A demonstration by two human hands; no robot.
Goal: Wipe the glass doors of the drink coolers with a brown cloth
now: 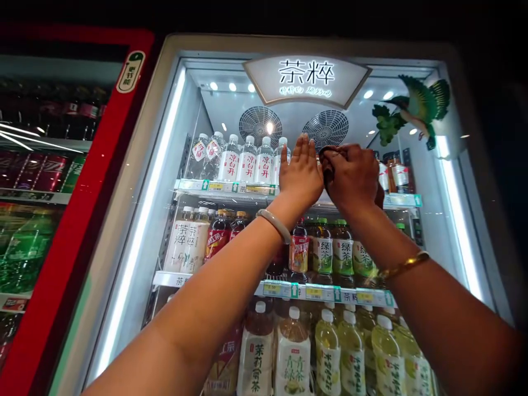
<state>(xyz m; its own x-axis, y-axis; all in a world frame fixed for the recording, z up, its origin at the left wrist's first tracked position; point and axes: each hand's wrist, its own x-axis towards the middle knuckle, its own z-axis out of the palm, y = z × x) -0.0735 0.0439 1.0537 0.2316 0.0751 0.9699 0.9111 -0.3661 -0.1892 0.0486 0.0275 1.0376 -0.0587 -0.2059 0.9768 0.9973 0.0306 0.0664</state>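
Observation:
My left hand (pixel 303 173) lies flat with fingers stretched upward against the glass door (pixel 218 113) of a lit drinks fridge. A pale bangle (pixel 274 225) circles that wrist. Close beside it, my right hand (pixel 352 176) is bent with its fingers closed around a dark brown, soft-looking piece, perhaps a cloth (pixel 327 165), at the glass. A gold bracelet (pixel 404 265) is on the right wrist. Behind the hands, water bottles (pixel 248 159) stand on the upper shelf; part of that row is hidden.
Lower shelves hold green tea bottles (pixel 343 250) and pale yellow drink bottles (pixel 329 346). A fan-shaped sign (pixel 307 82) and a bird decoration (pixel 424 107) are at the top of the door. To the left stands a red-framed fridge (pixel 78 220) with more drinks.

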